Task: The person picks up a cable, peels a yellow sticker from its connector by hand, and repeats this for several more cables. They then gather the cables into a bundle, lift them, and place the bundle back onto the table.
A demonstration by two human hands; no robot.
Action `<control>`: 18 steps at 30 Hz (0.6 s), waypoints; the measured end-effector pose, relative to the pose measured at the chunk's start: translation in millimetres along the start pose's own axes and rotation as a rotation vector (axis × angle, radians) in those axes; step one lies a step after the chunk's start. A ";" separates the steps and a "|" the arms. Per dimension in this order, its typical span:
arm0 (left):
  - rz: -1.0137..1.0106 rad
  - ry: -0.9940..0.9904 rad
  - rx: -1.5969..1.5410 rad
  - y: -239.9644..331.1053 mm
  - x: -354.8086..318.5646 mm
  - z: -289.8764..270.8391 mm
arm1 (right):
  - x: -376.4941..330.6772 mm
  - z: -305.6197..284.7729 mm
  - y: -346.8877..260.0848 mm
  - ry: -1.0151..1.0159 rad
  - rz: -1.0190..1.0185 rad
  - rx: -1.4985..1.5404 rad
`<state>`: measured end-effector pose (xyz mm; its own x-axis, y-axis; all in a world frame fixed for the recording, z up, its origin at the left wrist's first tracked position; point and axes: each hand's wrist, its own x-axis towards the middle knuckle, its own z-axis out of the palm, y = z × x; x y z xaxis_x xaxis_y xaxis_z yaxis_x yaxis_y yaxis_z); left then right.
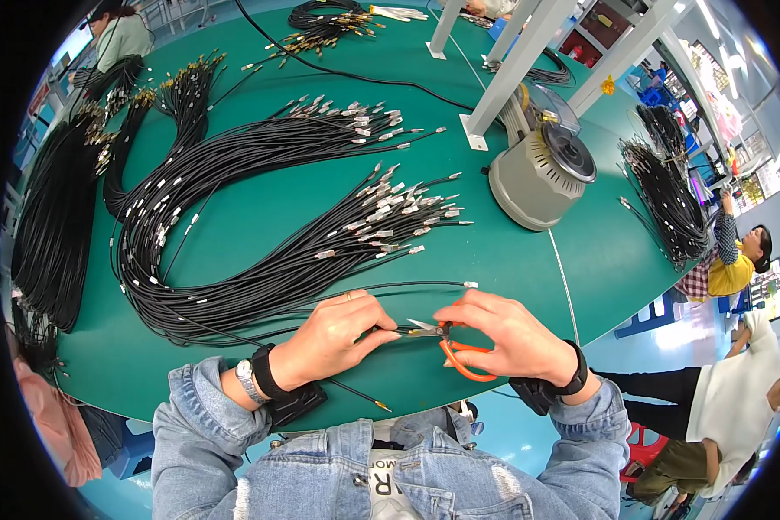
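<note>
Right now the left hand (336,336) is pinching a black cable (390,330) lying left-to-right on the green counter (529,269), while the right hand (510,336) is gripping orange snips (453,345) at its end.

A factory assembly hall: bundles of black cables (260,260) cover a green worktop (529,260), other workers (737,260) sit at neighbouring benches.

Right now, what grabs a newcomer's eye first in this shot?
At the near edge of the green table, the right hand works orange-handled snips on a thin black cable pinched by the left hand. Behind them, big looped bundles of black cables with metal ends fan across the table. A grey round machine sits far right.
</note>
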<state>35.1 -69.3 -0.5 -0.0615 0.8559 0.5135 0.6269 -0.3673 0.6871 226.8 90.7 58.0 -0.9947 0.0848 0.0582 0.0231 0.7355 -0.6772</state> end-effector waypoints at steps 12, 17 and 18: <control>0.031 -0.013 0.008 -2.7 -2.0 0.4 | 6.6 -4.2 -2.2 -0.068 -0.087 -0.192; 0.044 -0.008 0.004 -2.3 -2.0 1.1 | 5.8 -4.7 -3.0 -0.066 -0.099 -0.210; 0.047 -0.004 0.000 -2.4 -2.4 1.7 | 5.6 -4.6 -3.0 -0.063 -0.105 -0.211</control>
<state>35.1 -69.9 -4.3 -0.0288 0.8388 0.5436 0.6291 -0.4074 0.6620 221.6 92.0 63.7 -0.9969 -0.0369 0.0698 -0.0671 0.8625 -0.5015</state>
